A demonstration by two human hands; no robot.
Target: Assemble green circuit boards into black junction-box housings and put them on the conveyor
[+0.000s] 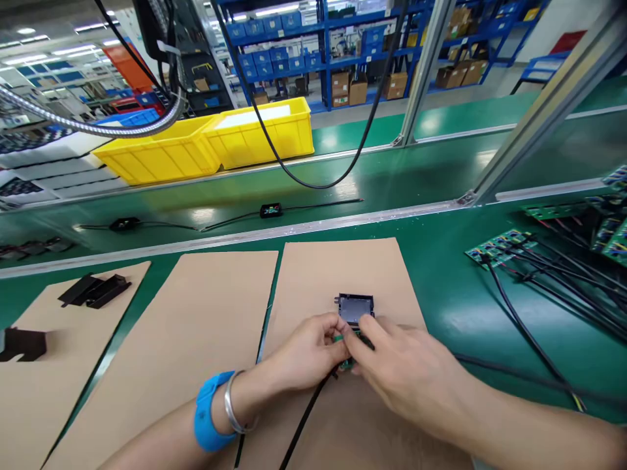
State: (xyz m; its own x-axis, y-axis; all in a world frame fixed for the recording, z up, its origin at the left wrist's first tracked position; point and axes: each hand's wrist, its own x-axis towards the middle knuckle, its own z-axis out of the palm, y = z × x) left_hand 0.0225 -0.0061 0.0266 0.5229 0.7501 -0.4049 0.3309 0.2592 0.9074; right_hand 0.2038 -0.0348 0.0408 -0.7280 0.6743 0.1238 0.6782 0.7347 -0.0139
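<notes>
My left hand (316,349) and my right hand (399,362) meet over the right-hand cardboard sheet (337,267). Between them is a small green circuit board (347,363), mostly covered by my fingers. Both hands are closed on it, fingertips pinched at its edges. A black cable (311,408) runs from the board toward the near edge of the view. Just beyond my fingertips lies a small open black plastic case (356,307), its near side hidden by my hands. Whether the board touches the case I cannot tell.
Circuit boards (499,248) with black cables (563,287) lie at the right. Black casing parts (93,290) rest on the left cardboard. Beyond a metal rail (294,230) lie cabled black modules (271,210) and yellow bins (264,134). A black cable loop (318,187) hangs overhead.
</notes>
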